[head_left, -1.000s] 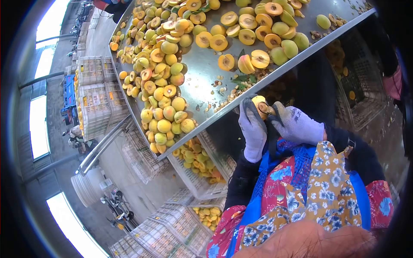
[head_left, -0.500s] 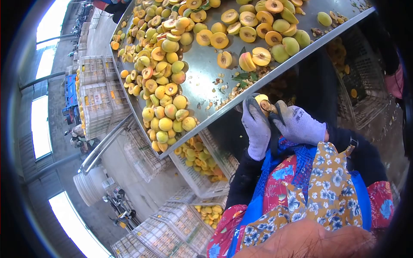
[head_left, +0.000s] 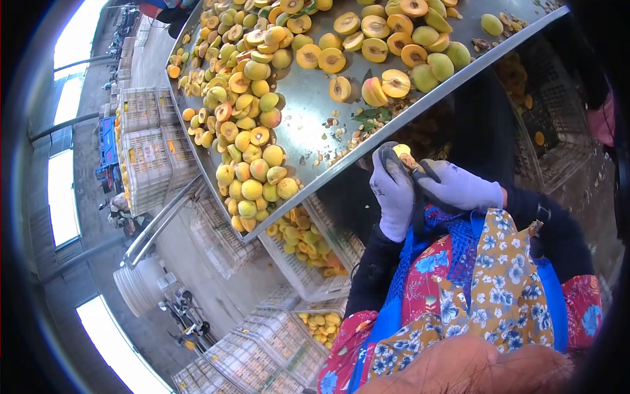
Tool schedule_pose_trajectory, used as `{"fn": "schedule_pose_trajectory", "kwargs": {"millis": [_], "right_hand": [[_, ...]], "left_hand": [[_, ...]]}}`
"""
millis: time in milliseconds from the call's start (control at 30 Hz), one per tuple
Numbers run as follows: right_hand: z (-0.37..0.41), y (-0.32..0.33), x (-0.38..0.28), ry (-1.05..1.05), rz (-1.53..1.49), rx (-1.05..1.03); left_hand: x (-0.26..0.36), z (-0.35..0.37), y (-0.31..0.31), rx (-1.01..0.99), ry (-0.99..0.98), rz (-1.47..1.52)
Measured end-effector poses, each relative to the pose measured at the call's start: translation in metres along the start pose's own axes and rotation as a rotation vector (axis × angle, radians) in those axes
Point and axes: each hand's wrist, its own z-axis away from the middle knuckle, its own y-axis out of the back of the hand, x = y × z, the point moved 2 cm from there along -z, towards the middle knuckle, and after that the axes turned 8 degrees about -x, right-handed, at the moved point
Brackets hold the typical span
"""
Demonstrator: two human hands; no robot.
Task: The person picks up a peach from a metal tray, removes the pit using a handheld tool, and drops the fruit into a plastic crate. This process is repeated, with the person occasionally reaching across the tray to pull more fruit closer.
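From my remote seat, through the head camera, I see a left hand (head_left: 394,194) in a pale lavender glove with dark-coated fingers, closed around a yellow cut fruit with a brown centre (head_left: 401,150). The fruit sits just off the near edge of a shiny grey metal surface (head_left: 298,121), above the dark gap between that edge and the wearer's body. The right hand (head_left: 462,187), gloved alike, comes in from the other side with its fingers curled in against the fruit's brown middle; I cannot tell whether they pinch the fruit or something small and dark. On the surface, a long heap of yellow and orange round fruit (head_left: 252,141), some whole and some halved, runs down the left part. A looser group of halves with cut faces showing (head_left: 374,49) lies farther right, and a single whole green-yellow fruit (head_left: 491,25) sits beyond it. Nearest the hands, by the metal edge, I make out small green leaves (head_left: 374,117) and scattered pale bits (head_left: 354,140). Below the surface's corner stands a white plastic crate (head_left: 295,279) holding more yellow fruit. White slatted crates (head_left: 147,154) are stacked on the floor at left, and a white ribbed bucket (head_left: 136,289) lies lower down.
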Motion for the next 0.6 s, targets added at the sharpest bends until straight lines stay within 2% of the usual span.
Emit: {"fn": "schedule_pose_trajectory", "kwargs": {"millis": [33, 67, 133, 167, 300, 367, 400, 467, 500, 567, 600], "right_hand": [[-0.003, 0.001, 0.002, 0.076, -0.132, 0.006], [0.0, 0.003, 0.007, -0.09, -0.443, -0.101], [0.007, 0.021, -0.029, -0.426, -1.06, -0.319], [0.008, 0.023, -0.035, -0.346, -1.019, -0.348], [0.011, 0.02, -0.018, -0.456, -1.35, -0.488], [0.01, 0.017, -0.01, -0.508, -1.597, -0.6], [0.01, 0.017, -0.01, -0.499, -1.612, -0.615], [0.01, 0.017, -0.014, -0.481, -1.637, -0.652], [0.009, 0.016, -0.015, -0.473, -1.569, -0.605], [0.009, 0.011, -0.017, -0.445, -1.441, -0.509], [0.006, 0.009, -0.015, -0.452, -1.586, -0.573]], "left_hand": [[0.0, -0.002, -0.001, 0.023, -0.075, 0.012], [-0.003, -0.003, -0.002, 0.047, -0.148, 0.023], [-0.007, -0.002, -0.003, 0.056, -0.223, 0.099], [-0.009, -0.004, -0.004, 0.041, -0.231, 0.168], [-0.026, -0.005, -0.005, -0.109, -0.163, 0.358], [-0.023, -0.005, -0.004, -0.132, -0.185, 0.406], [-0.02, -0.005, -0.004, -0.14, -0.194, 0.431], [-0.006, -0.006, 0.0, -0.052, -0.282, 0.109], [0.0, -0.007, 0.002, -0.005, -0.32, -0.055], [-0.022, -0.005, 0.0, -0.14, -0.17, 0.299], [-0.024, -0.009, -0.003, -0.217, -0.102, 0.475]]}}
